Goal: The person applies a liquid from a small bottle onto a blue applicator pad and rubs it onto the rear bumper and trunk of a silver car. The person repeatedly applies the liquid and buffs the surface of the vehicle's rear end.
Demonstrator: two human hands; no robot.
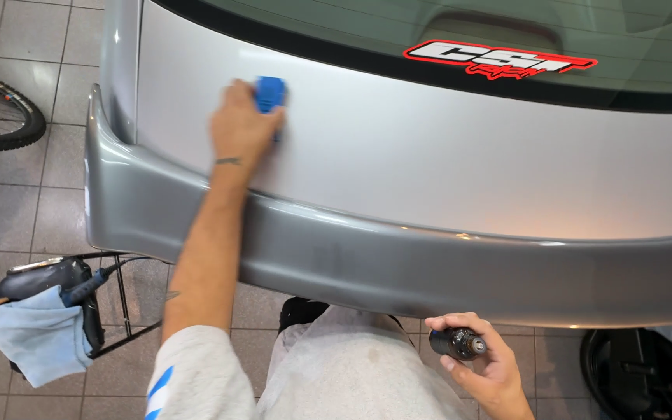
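At far left we see a light blue cloth (40, 334) on a stand. Our left hand (243, 124) presses a blue applicator pad (271, 95) against the silver tailgate (429, 155). Our right hand (485, 365) grips a small dark bottle (456, 342) below the bumper (351, 264).

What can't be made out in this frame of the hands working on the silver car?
- Blue applicator, head view: mostly covered by the left hand; its full shape and contact face are hidden.
- Small dark bottle, head view: partly wrapped by the right hand; contents too small to tell.
- Bicycle wheel: cut off by the left edge.
- Dark machine on the floor: cut off at the bottom right corner, partly behind the bumper.
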